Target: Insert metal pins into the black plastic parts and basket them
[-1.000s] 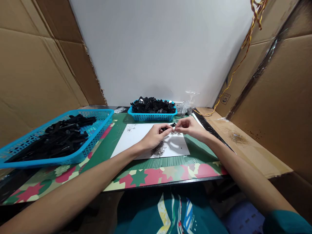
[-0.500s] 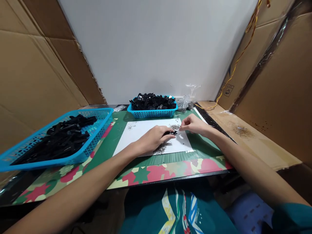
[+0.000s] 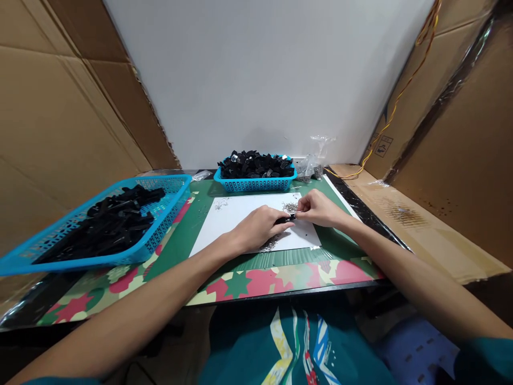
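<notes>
Over a white sheet [image 3: 224,224], my left hand [image 3: 262,225] is closed on a small black part [image 3: 289,217], held between thumb and fingers. The fingertips of my right hand [image 3: 316,208] are pinched together at the right end of that part; anything between them is too small to make out. Tiny metallic pieces [image 3: 290,207] lie in a pile behind the hands. Another pile [image 3: 271,243] shows under my left hand, and a few bits [image 3: 221,203] are scattered at the sheet's back left.
A large blue basket [image 3: 176,206] with long black parts stands at the left. A smaller blue basket [image 3: 256,185] heaped with black pieces is at the back, beside clear plastic bags [image 3: 310,168]. Cardboard walls [image 3: 460,133] flank the table.
My right hand has come in to the black part, closing the small gap between its fingertips and the part. The whole view has shifted slightly.
</notes>
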{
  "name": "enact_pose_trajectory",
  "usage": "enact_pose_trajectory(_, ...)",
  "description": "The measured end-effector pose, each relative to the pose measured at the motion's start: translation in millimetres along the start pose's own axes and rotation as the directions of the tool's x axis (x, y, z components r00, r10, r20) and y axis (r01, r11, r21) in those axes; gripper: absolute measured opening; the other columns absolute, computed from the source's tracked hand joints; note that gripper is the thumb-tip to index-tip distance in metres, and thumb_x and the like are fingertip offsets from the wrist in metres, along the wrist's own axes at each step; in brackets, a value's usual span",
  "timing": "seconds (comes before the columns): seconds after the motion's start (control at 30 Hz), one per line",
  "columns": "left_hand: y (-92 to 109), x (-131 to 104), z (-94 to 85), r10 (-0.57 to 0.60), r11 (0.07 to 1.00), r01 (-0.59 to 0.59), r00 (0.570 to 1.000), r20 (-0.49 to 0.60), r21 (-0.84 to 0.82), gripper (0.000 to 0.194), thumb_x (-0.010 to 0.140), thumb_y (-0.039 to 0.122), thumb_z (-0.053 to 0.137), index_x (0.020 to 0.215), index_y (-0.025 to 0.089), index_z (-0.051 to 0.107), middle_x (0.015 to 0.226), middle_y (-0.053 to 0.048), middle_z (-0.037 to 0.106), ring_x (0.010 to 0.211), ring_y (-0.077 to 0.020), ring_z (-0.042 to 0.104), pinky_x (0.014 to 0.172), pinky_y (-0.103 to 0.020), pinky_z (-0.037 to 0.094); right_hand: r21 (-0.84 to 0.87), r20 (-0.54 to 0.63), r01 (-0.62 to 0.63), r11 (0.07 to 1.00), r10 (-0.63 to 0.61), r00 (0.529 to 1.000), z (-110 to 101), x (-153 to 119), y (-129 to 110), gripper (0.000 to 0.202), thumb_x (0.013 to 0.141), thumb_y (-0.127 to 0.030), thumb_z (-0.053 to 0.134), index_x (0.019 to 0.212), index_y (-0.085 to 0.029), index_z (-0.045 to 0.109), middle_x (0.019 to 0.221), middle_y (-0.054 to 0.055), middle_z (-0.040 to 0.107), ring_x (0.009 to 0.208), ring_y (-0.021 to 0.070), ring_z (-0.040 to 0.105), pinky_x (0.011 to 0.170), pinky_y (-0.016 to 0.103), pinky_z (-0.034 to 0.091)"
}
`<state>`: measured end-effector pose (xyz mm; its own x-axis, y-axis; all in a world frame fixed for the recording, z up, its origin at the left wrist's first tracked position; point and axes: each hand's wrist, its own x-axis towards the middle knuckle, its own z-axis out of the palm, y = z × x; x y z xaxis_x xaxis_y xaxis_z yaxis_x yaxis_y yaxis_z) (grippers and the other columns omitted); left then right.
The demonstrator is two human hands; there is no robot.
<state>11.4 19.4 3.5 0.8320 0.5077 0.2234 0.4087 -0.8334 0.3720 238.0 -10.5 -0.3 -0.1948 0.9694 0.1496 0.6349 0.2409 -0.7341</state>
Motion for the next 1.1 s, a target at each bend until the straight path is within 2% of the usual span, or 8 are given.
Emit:
enact_pose_trajectory(0.13, 0.7, -0.4, 1.5, 0.006, 1.0, -0.006, 1.0, -0.008, 0.016, 0.035, 0.103, 0.043, 0.059, 0.117, 0.018, 0.081, 0.101, -0.012, 0.081, 0.083, -0.0243, 0.071, 0.074, -0.031, 0.045, -0.022, 0.016, 0.011, 1.0, -0.011, 1.0, -1.1, -2.0, -3.2, 0.014, 0.072, -0.019, 0.066, 0.059, -0.015, 0.067, 0.056, 0.002, 0.061, 0.056, 0.0124, 0.049, 0.053, 0.028, 0.029)
enact_pose_trajectory(0.43, 4.5, -1.5, 3.7, -0.037, 0.999, 0.037, 0.999, -0.02, -0.026, 0.034, 0.102, 0.041, 0.06, 0.111, 0.016, 0.082, 0.09, -0.011, 0.079, 0.074, -0.0222, 0.067, 0.07, -0.031, 0.043, -0.014, 0.004, -0.001, 1.0, 0.001, 1.0, 2.8, -4.5, -5.8, 0.024, 0.076, -0.026, 0.068, 0.055, -0.016, 0.063, 0.052, -0.001, 0.052, 0.054, 0.0105, 0.04, 0.053, 0.029, 0.026)
enact_pose_trajectory(0.57, 4.2, -1.4, 3.3, -0.035, 0.999, 0.035, 0.999, -0.019, -0.025, 0.035, 0.103, 0.042, 0.058, 0.111, 0.018, 0.082, 0.09, -0.01, 0.079, 0.073, -0.0215, 0.066, 0.07, -0.031, 0.043, 0.003, 0.086, 0.016, 1.0, -0.016, 0.996, -5.8, -2.3, -0.1, 0.022, 0.08, -0.029, 0.07, 0.063, -0.014, 0.07, 0.057, 0.0, 0.056, 0.056, 0.0113, 0.041, 0.053, 0.029, 0.025)
enact_pose_trajectory(0.7, 3.1, -0.8, 2.9, -0.032, 0.999, 0.033, 0.999, -0.028, 0.036, 0.037, 0.103, 0.044, 0.057, 0.11, 0.018, 0.082, 0.089, -0.011, 0.079, 0.075, -0.0233, 0.067, 0.069, -0.031, 0.042, -0.09, 0.175, 0.055, 0.994, -0.038, 0.984, -20.0, -1.6, 5.3, 0.027, 0.086, -0.03, 0.067, 0.065, -0.015, 0.074, 0.052, -0.003, 0.042, 0.054, 0.0104, 0.029, 0.053, 0.031, 0.02)
enact_pose_trajectory(0.77, 3.1, -0.5, 3.0, -0.03, 0.997, 0.032, 0.999, -0.032, 0.064, 0.038, 0.103, 0.044, 0.056, 0.105, 0.017, 0.083, 0.084, -0.011, 0.078, 0.072, -0.023, 0.066, 0.068, -0.031, 0.041, -0.154, 0.117, 0.081, 0.985, -0.063, 0.991, -24.9, -2.1, 5.6, 0.026, 0.089, -0.026, 0.063, 0.07, -0.015, 0.077, 0.051, -0.004, 0.039, 0.053, 0.011, 0.027, 0.054, 0.032, 0.019)
enact_pose_trajectory(0.93, 2.9, -0.5, 3.3, -0.008, 0.997, 0.012, 0.999, -0.041, 0.078, 0.037, 0.102, 0.044, 0.057, 0.102, 0.018, 0.083, 0.083, -0.011, 0.077, 0.071, -0.0229, 0.064, 0.067, -0.031, 0.04, -0.176, -0.045, 0.149, 0.973, -0.16, 0.986, -27.0, -2.7, 2.7, 0.03, 0.095, -0.024, 0.054, 0.095, -0.015, 0.082, 0.066, 0.003, 0.059, 0.058, 0.0141, 0.042, 0.059, 0.032, 0.027)
enact_pose_trajectory(1.0, 2.8, -0.9, 3.4, -0.006, 0.996, 0.009, 0.999, -0.038, 0.094, 0.039, 0.102, 0.046, 0.056, 0.106, 0.019, 0.083, 0.084, -0.011, 0.077, 0.073, -0.0236, 0.065, 0.067, -0.031, 0.041, -0.162, -0.048, 0.128, 0.978, -0.137, 0.989, -25.8, -2.0, 3.2, 0.03, 0.096, -0.026, 0.054, 0.094, -0.015, 0.082, 0.064, 0.002, 0.057, 0.057, 0.014, 0.04, 0.059, 0.033, 0.027)
enact_pose_trajectory(1.1, 3.3, -1.7, 3.4, -0.007, 0.993, 0.011, 0.999, -0.036, 0.119, 0.04, 0.103, 0.046, 0.054, 0.109, 0.019, 0.083, 0.088, -0.012, 0.078, 0.077, -0.0247, 0.067, 0.069, -0.032, 0.043, -0.146, 0.014, 0.103, 0.984, -0.102, 0.995, -23.9, -0.6, 6.5, 0.027, 0.095, -0.031, 0.059, 0.088, -0.016, 0.081, 0.057, -0.001, 0.048, 0.056, 0.0132, 0.034, 0.058, 0.033, 0.023)
